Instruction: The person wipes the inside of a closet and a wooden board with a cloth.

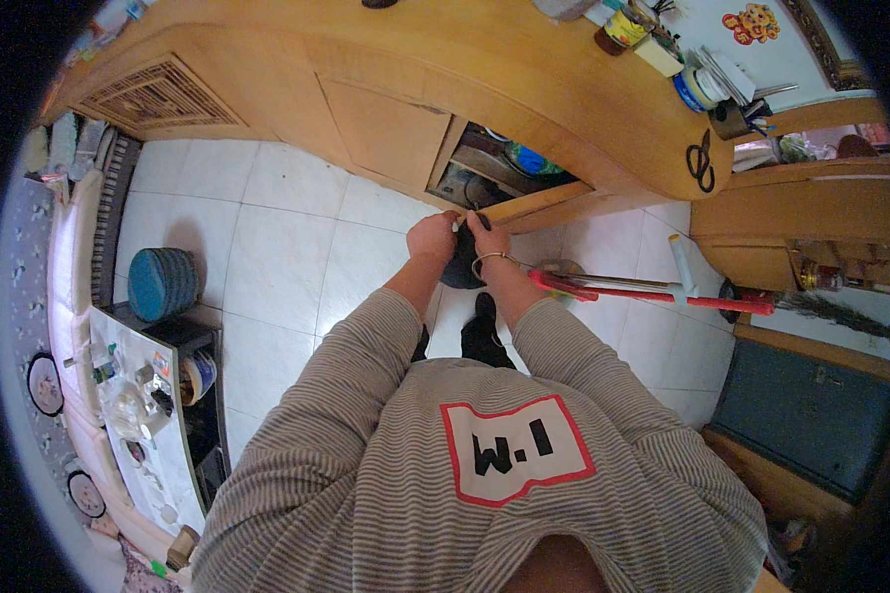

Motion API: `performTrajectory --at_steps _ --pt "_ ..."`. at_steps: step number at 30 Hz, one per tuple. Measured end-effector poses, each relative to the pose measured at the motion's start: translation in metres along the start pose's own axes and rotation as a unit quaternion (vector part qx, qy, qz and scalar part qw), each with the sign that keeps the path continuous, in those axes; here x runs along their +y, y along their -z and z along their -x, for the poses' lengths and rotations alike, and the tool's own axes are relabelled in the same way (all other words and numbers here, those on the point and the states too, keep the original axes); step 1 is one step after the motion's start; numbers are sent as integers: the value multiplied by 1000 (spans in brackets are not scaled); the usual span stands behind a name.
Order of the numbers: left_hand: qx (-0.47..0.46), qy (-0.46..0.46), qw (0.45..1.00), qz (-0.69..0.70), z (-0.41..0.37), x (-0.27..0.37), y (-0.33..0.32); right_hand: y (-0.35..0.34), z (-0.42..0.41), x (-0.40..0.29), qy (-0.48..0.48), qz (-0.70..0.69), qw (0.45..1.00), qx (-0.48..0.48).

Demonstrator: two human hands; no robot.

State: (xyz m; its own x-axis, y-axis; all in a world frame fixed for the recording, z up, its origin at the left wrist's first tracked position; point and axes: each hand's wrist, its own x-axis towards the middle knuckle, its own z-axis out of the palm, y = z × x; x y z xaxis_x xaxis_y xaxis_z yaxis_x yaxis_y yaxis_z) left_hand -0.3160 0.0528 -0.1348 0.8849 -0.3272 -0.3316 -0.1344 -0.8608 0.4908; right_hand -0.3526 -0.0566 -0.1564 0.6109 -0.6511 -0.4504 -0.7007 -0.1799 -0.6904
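Observation:
In front of my legs hangs a dark, soft-looking item (461, 268), perhaps a bag. My left hand (432, 237) grips its upper left edge, and my right hand (491, 239) holds the upper right, where a small black part shows by the thumb. Just beyond both hands is an open compartment (456, 152) of a wooden cabinet (386, 122). Inside it are dark things and a blue and green item (534, 159), too dim to name. What the dark item contains is hidden.
Red-handled cleaning tools (682, 298) lean across to my right. Scissors (700, 163), jars (623, 30) and a pen holder (728, 118) stand or lie on the cabinet top. To the left are a stack of blue stools (162, 284) and a cluttered low table (174, 452).

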Motion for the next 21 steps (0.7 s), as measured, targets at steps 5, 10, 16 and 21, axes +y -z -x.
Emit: performTrajectory --at_steps 5,10,16,21 --pt "-17 3 1000 6 4 4 9 38 -31 27 -12 -116 993 25" --pt "-3 -19 1000 7 -1 6 2 47 -33 36 -57 -34 998 -5" --pt "-17 -25 999 -14 8 4 -2 26 10 -4 11 -27 999 -41" --pt "-8 -38 999 -14 14 12 1 46 -60 37 -62 -225 972 20"
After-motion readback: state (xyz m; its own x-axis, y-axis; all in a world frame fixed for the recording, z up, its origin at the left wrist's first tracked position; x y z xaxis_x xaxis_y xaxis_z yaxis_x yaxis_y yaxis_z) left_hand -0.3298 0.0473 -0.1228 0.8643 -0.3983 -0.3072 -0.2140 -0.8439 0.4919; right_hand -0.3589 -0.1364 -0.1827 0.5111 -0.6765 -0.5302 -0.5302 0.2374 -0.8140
